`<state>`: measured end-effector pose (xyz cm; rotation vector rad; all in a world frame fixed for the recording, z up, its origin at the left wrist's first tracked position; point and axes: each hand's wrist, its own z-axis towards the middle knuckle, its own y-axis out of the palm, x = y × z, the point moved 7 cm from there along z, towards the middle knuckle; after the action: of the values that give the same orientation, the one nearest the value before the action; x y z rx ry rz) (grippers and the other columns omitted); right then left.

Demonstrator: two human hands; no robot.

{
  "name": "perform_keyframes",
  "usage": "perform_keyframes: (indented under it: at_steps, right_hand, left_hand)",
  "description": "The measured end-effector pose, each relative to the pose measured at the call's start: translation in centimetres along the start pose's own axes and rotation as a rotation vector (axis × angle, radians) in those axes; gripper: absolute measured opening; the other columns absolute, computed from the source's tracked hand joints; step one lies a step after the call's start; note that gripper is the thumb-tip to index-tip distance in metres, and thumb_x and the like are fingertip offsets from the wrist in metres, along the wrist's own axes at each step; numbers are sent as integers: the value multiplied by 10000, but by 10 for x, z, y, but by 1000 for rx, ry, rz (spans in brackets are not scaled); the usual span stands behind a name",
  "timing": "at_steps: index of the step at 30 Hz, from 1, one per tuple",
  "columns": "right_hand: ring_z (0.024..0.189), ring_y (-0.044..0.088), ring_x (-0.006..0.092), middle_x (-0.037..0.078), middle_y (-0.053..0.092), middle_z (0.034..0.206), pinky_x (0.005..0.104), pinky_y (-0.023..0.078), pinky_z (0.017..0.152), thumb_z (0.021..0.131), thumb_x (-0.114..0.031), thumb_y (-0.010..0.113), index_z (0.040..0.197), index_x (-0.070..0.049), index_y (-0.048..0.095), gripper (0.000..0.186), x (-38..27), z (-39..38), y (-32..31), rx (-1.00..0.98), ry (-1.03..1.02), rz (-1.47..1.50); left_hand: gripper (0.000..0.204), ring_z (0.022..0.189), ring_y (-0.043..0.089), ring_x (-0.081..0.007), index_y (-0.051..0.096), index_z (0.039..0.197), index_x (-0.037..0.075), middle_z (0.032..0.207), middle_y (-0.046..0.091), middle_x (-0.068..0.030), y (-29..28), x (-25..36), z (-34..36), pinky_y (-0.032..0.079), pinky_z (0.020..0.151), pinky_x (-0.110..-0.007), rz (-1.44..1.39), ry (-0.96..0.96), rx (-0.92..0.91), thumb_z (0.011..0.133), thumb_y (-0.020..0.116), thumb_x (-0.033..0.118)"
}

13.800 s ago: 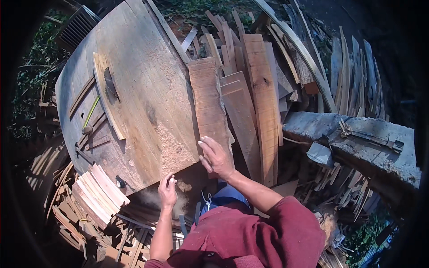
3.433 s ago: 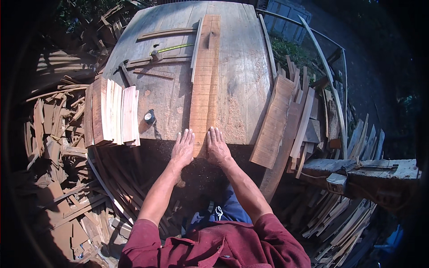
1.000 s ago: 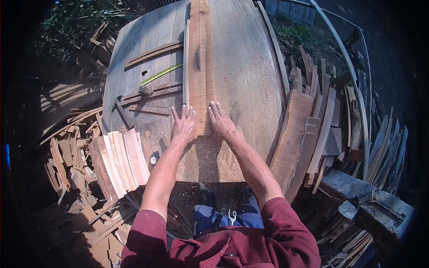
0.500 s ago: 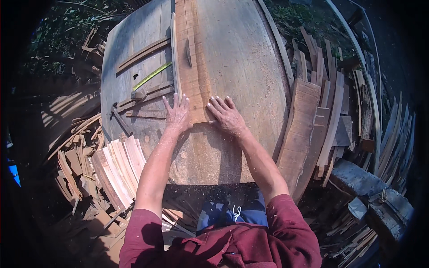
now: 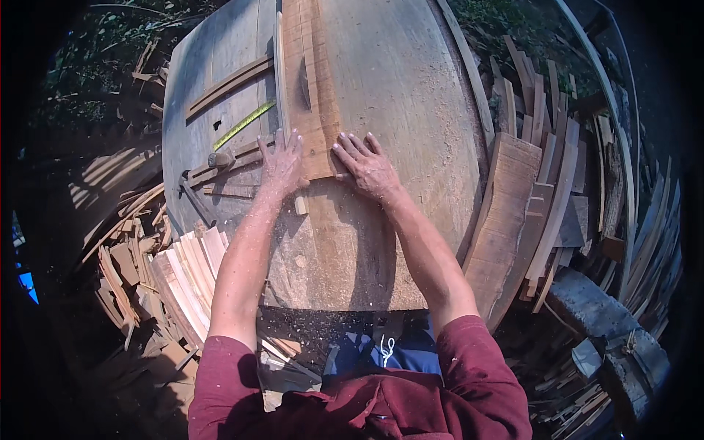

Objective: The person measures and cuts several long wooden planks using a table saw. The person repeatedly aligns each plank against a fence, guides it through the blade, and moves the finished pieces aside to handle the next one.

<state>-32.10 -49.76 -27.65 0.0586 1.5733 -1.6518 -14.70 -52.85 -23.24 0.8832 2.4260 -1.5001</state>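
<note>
Both of my hands press on the near end of a long brown plank [image 5: 321, 154], fingers spread. My left hand [image 5: 282, 165] is at its left edge beside a narrow pale guide strip [image 5: 280, 70]; my right hand [image 5: 364, 167] is at its right edge. A circular saw blade [image 5: 303, 81] shows dark through a lengthwise cut in the plank, beyond my fingers. The wide wooden bench top [image 5: 396, 95] is dusted with sawdust, with specks in the air. A small wood block [image 5: 301, 205] lies just below my left hand.
On the bench's left are a yellow tape measure [image 5: 245, 122], loose sticks [image 5: 227, 88] and a hammer [image 5: 192, 192]; cut pale boards [image 5: 189, 282] are stacked at the lower left. Many boards [image 5: 506, 220] stand along the right, near a concrete beam [image 5: 587, 308]. Scrap wood [image 5: 121, 271] is piled left.
The plank and both hands have moved forward, away from me, along the bench and past the blade. A small block now shows below my left hand.
</note>
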Motion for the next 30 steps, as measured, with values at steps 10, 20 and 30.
perform_keyframes:
  at_steps: [10,20,30]
  right_hand:
    - [1463,392,298,121,409,1590,543,241,1227,941,-456,618,1529,-141,411,699,30,39,5,4,-8,-58]
    - [1474,384,290,121,388,1607,533,230,1229,973,-463,576,1546,-152,388,679,45,74,5,3,-5,-58]
    - [1476,381,283,104,385,1613,524,239,1226,992,-478,545,1548,-163,391,657,59,104,6,36,2,-83]
  left_hand:
    - [1144,1522,262,-375,328,1571,74,1667,270,-96,-5,-20,46,150,1176,-732,-58,6,25,660,895,471]
    - [1121,1523,264,-345,367,1556,80,1663,287,-69,-17,-42,75,176,1177,-723,-57,-7,47,645,900,458]
    - [1136,1527,234,-341,326,1568,80,1659,285,-52,-20,-59,103,205,1175,-705,-45,-33,46,648,896,422]
